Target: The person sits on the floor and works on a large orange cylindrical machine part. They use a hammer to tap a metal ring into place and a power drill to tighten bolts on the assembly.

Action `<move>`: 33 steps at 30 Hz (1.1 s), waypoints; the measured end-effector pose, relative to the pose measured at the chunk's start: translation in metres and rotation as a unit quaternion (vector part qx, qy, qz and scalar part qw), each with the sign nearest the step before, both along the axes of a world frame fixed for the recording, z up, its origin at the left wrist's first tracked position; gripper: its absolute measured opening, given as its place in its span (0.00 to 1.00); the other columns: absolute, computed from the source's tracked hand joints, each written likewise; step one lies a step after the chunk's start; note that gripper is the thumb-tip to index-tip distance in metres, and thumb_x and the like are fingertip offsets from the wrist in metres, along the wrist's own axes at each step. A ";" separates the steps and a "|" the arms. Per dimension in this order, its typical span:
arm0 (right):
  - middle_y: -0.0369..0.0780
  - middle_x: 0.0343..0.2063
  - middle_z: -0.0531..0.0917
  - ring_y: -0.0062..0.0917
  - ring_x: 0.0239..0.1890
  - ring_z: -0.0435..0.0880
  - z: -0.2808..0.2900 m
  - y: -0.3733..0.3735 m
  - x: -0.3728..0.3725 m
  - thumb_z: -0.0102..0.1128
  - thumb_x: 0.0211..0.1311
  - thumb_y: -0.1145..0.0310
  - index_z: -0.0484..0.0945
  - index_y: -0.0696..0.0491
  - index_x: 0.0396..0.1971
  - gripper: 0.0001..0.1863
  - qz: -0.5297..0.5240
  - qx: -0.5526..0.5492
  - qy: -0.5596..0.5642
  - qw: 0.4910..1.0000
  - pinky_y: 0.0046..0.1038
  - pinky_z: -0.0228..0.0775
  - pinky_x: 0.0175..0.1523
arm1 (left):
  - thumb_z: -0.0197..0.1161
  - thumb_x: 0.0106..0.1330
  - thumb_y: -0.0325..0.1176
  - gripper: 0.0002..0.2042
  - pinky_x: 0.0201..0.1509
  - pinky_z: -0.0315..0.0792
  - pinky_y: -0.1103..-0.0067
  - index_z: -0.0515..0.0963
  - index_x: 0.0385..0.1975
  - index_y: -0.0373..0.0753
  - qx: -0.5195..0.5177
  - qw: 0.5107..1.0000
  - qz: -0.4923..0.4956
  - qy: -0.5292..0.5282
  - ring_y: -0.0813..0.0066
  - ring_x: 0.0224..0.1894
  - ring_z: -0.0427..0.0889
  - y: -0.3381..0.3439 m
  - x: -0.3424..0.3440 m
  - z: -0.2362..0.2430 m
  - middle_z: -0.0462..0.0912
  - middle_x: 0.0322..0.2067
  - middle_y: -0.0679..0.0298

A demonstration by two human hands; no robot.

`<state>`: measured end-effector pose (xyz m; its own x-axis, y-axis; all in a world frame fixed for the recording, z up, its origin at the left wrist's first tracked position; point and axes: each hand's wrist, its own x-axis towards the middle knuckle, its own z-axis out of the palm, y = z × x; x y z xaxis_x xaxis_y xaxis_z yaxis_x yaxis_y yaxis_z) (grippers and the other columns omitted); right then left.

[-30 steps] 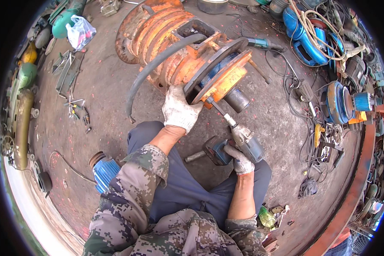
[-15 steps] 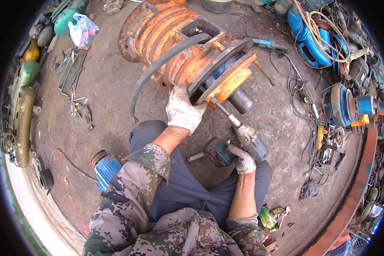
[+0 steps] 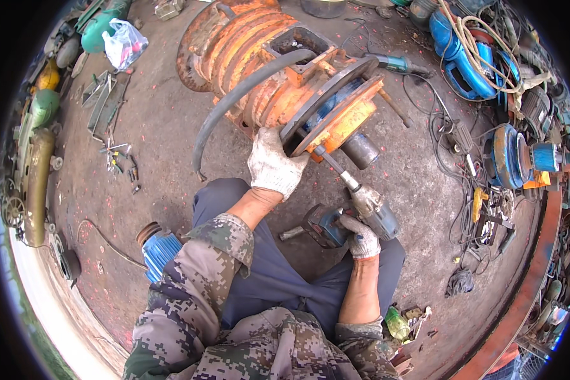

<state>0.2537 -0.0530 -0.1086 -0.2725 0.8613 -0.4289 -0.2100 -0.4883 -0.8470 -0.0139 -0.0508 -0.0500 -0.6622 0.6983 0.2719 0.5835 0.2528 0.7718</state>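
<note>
A rusty orange, ribbed cast machine [image 3: 259, 76] lies on the floor above my legs, with a square opening on top, a grey hose [image 3: 234, 95] bent across it, and a dark flange [image 3: 310, 101] at its right end. My left hand [image 3: 275, 164], in a white glove, grips the lower edge of that end. My right hand [image 3: 360, 234], also gloved, holds a cordless impact wrench [image 3: 377, 212] by its handle. A long socket [image 3: 337, 166] on the wrench reaches up to the orange end plate [image 3: 342, 126], where its tip meets the lower part. A dark steel cylinder [image 3: 360, 151] juts from the plate.
A blue finned motor [image 3: 161, 253] lies left of my knee. Loose tools [image 3: 123, 161], a plastic bag [image 3: 123, 44] and a green tank [image 3: 95, 31] are at the left. Blue motors [image 3: 506, 158], cables and yellow-handled tools sit at the right, inside a rusty steel beam [image 3: 525, 278].
Over the last second, the machine and both hands appear shifted slightly rightward in the picture, along with the surroundings. My grip and the wrench's place against the plate look the same.
</note>
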 end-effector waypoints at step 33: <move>0.41 0.34 0.88 0.30 0.35 0.87 -0.007 0.000 0.004 0.72 0.54 0.78 0.85 0.60 0.45 0.17 0.002 -0.004 -0.009 1.000 0.30 0.80 0.45 | 0.82 0.47 0.37 0.27 0.54 0.80 0.59 0.81 0.47 0.36 0.017 1.000 0.010 -0.014 0.44 0.49 0.84 0.001 0.003 0.000 0.82 0.44 0.50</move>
